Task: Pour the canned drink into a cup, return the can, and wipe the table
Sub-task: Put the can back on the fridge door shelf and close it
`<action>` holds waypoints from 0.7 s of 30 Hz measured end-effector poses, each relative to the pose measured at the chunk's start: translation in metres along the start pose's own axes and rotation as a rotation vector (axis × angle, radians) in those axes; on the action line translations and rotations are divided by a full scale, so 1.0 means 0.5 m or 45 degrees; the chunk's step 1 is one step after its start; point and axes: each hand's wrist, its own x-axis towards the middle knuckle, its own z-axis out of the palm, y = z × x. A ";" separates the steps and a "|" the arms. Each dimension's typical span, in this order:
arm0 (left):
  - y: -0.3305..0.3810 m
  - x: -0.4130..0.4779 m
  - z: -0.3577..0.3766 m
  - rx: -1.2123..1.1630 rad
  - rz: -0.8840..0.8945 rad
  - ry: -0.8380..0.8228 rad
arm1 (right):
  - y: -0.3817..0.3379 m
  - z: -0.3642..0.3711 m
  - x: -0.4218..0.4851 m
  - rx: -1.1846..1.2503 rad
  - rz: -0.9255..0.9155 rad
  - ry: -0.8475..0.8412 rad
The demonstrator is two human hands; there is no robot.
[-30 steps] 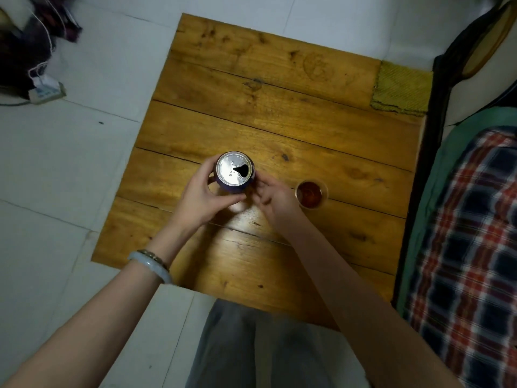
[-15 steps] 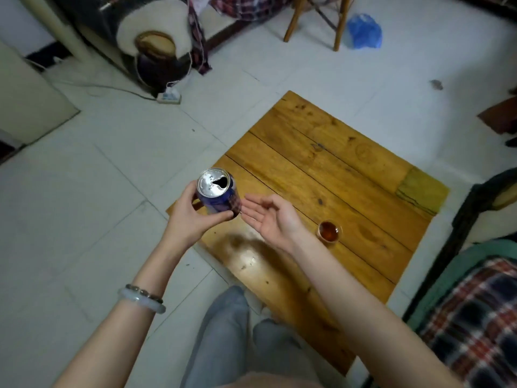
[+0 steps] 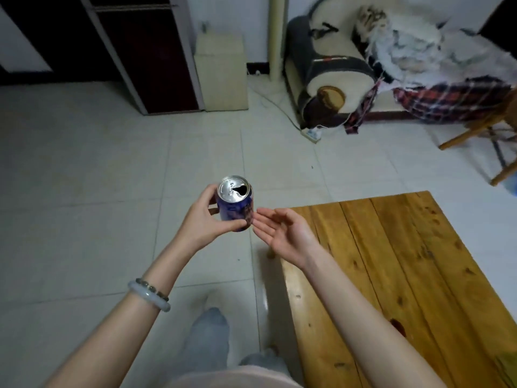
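Can [image 3: 234, 204] upright, mouth open, held over floor tile; table [image 3: 419, 261] lies at its 4 o'clock. Your left hand [image 3: 205, 219] is clamped round its lower wall. Your right hand [image 3: 285, 233] sits just beside at 3 o'clock, palm up, fingers loose, holding nothing. Thin wall likely dents; probably light, maybe slick. Grip mid-body, keep it level.

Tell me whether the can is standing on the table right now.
No, the left hand grips the can clear of the wooden table, with only floor tiles behind it.
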 end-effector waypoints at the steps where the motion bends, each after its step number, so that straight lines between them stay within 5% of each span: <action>1: -0.005 -0.006 -0.029 -0.008 -0.011 0.041 | 0.009 0.024 0.014 -0.037 0.031 -0.028; 21: -0.144 0.125 -0.688 0.008 -0.031 0.364 | 0.203 0.610 0.397 -0.302 0.208 -0.210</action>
